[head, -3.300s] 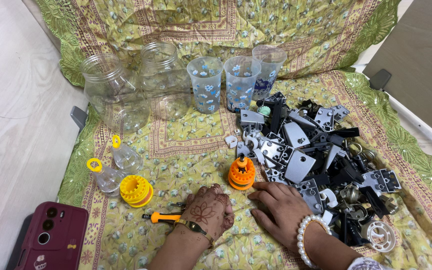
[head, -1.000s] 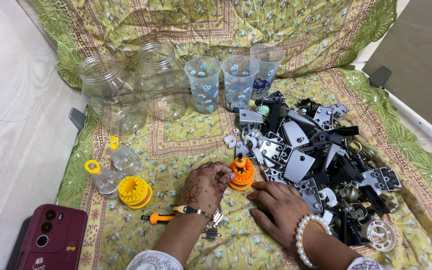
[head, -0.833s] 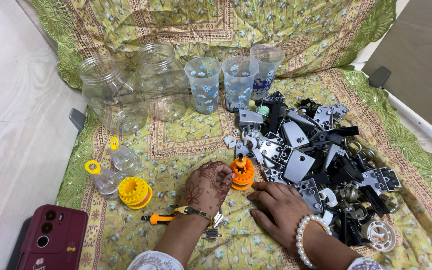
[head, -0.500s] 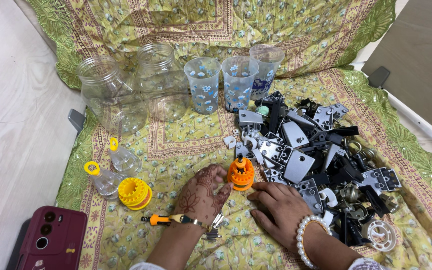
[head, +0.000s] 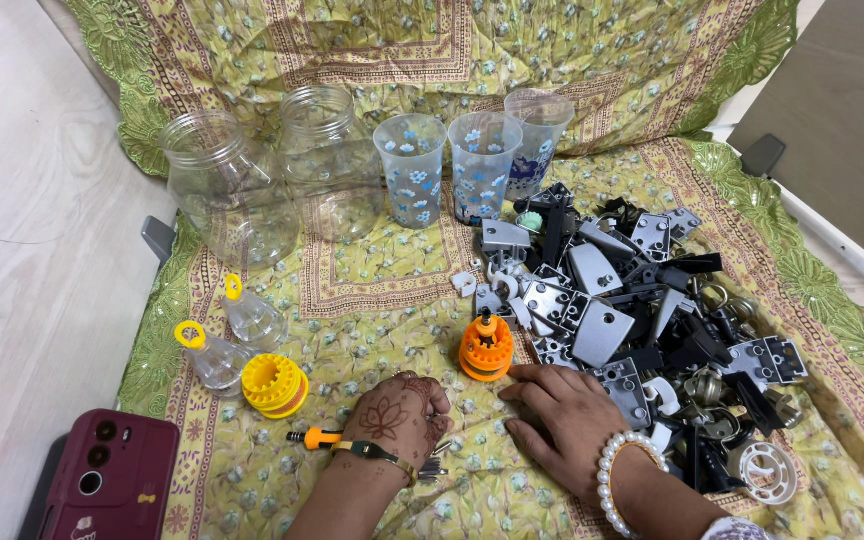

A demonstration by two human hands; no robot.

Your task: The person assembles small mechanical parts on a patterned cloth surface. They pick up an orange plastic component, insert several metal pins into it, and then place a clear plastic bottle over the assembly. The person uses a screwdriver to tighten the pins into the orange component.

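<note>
I sit at a pale wood-grain floor (head: 22, 200) spread with a green floral cloth (head: 592, 50); a grey panel (head: 842, 110) lies to my right.

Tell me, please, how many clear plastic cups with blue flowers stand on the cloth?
3. They stand in a row at the back: the left cup, the middle cup touching it, and the right cup set slightly farther back. None seems hidden.
</note>
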